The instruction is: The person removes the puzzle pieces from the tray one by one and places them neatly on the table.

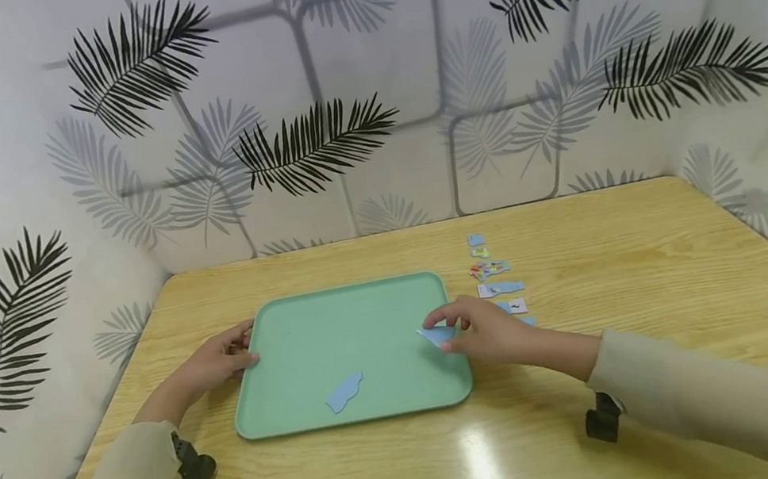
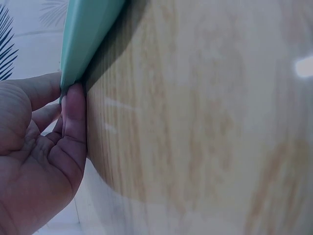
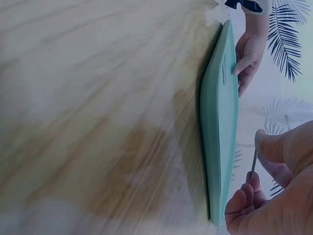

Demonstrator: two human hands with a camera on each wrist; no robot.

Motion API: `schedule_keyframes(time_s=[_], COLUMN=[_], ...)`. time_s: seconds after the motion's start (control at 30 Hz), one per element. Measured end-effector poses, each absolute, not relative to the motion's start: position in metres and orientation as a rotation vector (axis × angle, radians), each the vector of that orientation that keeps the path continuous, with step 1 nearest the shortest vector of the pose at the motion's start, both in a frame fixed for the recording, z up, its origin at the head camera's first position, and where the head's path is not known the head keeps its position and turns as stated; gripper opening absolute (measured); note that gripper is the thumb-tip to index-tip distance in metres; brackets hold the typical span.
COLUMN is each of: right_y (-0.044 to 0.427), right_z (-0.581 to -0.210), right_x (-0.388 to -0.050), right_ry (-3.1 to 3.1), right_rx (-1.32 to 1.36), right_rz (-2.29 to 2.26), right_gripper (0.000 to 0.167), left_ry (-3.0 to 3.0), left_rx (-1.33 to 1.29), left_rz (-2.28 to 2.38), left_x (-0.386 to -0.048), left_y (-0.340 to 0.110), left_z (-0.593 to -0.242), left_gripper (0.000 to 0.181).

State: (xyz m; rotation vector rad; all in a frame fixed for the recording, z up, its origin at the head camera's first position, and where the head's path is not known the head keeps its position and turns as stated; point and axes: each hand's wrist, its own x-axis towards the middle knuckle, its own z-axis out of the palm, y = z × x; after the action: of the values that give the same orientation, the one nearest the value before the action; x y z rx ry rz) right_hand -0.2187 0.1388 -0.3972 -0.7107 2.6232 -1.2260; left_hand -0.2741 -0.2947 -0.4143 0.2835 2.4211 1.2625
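Observation:
A mint-green tray point(image 1: 309, 328) lies on the wooden table in the head view. My left hand point(image 1: 215, 362) grips its left rim; in the left wrist view the thumb and fingers pinch the tray's edge point(image 2: 90, 39). Over the tray's right side, my right hand point(image 1: 489, 330) pinches a light blue puzzle piece point(image 1: 436, 334) between thumb and fingers. Seen edge-on in the right wrist view, that piece point(image 3: 254, 163) is a thin line, apart from the tray point(image 3: 220, 122). Another light blue puzzle piece point(image 1: 344, 392) with a wavy edge lies flat near the tray's front.
Right of the tray, several small pieces form a column on the table point(image 1: 647, 271): blue ones, a multicoloured one point(image 1: 491, 268) and a partly white one point(image 1: 501, 288). My right hand partly hides the nearest. A leaf-patterned wall point(image 1: 404, 165) stands behind the table.

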Motion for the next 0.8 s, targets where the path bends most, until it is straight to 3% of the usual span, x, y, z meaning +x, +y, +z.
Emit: schedule_keyframes(time_s=[0.8], right_y=[0.204], right_z=[-0.400], right_x=[-0.184], right_ry=[2.714], right_rx=[-0.625], right_rz=[-1.211], right_gripper=[0.027], left_ry=[2.433], left_rx=[0.292], left_rz=[1.248], left_x=[-0.274], left_y=[-0.296], left_z=[-0.415], left_gripper=[0.066])
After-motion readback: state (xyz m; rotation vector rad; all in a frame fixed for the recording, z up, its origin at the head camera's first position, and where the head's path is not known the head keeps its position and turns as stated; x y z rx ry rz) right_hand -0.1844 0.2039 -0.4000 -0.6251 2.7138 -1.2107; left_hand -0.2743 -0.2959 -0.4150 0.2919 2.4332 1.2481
